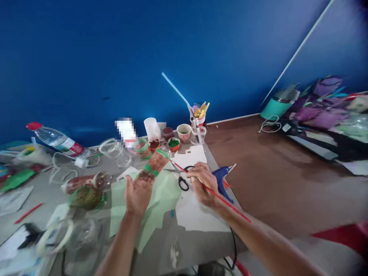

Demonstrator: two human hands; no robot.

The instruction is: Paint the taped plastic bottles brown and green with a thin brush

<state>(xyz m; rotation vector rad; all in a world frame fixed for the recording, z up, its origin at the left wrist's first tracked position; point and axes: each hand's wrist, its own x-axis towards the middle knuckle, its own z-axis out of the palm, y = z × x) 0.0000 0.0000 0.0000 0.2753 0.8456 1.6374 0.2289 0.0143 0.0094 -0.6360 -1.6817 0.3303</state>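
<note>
My left hand point(140, 193) is palm up, its fingertips at the near end of a brown piece with green edges point(156, 163). The hand supports this piece, but whether the fingers go inside it or under it I cannot tell. My right hand point(202, 182) pinches a long thin red stick, like a paintbrush point(227, 203), whose far tip reaches the piece's green edge. Scissors point(183, 184) with black handles lie between the hands, on white paper point(191, 214). Beside my right hand rests a blue glue gun point(221, 182). Pale green paper point(155, 207) is spread below my left hand.
Small pots of brown and green paint point(174, 144) and a paper cup point(184, 132) stand ahead. A cup of wooden cutlery point(201, 113) is behind them. A red-capped bottle point(61, 142) leans at left, near a tape roll point(56, 235). A turquoise container point(278, 103) stands far right.
</note>
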